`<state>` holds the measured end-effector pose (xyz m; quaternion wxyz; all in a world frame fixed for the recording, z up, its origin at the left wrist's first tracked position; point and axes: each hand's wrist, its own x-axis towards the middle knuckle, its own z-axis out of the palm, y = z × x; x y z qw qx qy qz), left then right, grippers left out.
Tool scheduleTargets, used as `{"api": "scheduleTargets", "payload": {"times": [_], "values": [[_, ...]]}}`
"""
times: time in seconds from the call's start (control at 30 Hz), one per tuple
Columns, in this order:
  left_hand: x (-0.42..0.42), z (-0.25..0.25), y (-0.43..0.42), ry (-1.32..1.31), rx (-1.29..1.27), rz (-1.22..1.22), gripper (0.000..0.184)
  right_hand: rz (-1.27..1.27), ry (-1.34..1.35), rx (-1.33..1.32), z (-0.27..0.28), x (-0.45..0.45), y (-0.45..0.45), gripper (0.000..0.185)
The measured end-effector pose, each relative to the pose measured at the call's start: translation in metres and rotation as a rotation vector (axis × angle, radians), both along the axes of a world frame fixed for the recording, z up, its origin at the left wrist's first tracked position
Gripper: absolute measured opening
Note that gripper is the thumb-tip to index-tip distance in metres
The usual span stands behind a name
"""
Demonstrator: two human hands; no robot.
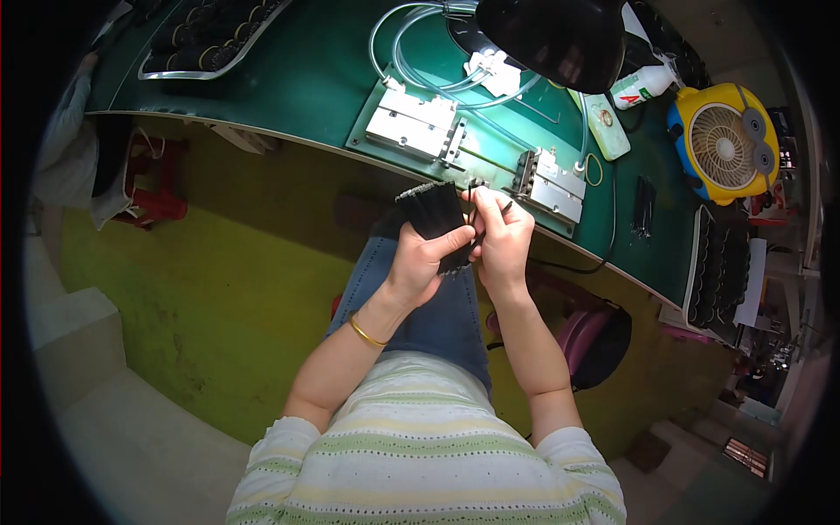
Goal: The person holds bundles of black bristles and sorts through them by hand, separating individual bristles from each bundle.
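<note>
My left hand [418, 260] is wrapped round a bundle of short, thin black cable-like pieces [430, 210], held over my lap at the table's front edge. Pale ends show at the top of the bundle. Close against it, my right hand [503, 234] is closed in a pinch, with a thin black piece [508, 208] poking out between the fingers. Just beyond my hands, a metal pneumatic clamp block [411, 124] and a second metal block [554, 188] are mounted on a green base plate [477, 164].
Clear air tubing [398, 44] loops behind the blocks, below a black lamp shade [560, 39]. To the right are a white bottle [643, 86], a yellow fan [724, 144] and loose black strands [644, 208]. Trays of black bundles [719, 271] lie at both sides. A person's sleeve [70, 122] shows far left.
</note>
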<state>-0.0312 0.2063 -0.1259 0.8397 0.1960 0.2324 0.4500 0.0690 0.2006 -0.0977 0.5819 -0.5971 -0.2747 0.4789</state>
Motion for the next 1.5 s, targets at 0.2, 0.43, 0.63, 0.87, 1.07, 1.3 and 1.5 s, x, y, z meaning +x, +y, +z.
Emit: {"api": "scheduleTargets", "payload": {"times": [0.2, 0.43, 0.63, 0.87, 1.07, 1.3, 1.5], "values": [[0.002, -0.001, 0.0, -0.004, 0.027, -0.003, 0.012, 0.017, 0.051, 0.039, -0.005, 0.004, 0.0, 0.02], [-0.002, 0.0, -0.001, 0.019, 0.017, 0.018, 0.011, 0.028, -0.094, 0.031, 0.006, -0.004, -0.003, 0.025], [-0.004, 0.005, -0.001, 0.061, 0.006, 0.019, 0.01, 0.022, -0.165, 0.065, 0.006, -0.007, -0.006, 0.023], [-0.003, 0.006, -0.002, 0.106, -0.009, 0.042, 0.009, -0.001, -0.199, 0.056, 0.007, -0.008, -0.006, 0.022], [-0.001, 0.003, -0.001, 0.104, -0.037, 0.045, 0.011, -0.025, -0.131, 0.014, 0.004, -0.005, -0.002, 0.022], [0.0, 0.003, 0.001, 0.095, -0.033, 0.035, 0.012, -0.048, -0.097, 0.009, 0.002, -0.004, -0.001, 0.022], [0.003, -0.002, 0.001, 0.072, 0.017, 0.021, 0.011, -0.041, -0.028, 0.027, -0.006, 0.003, 0.0, 0.022]]}}
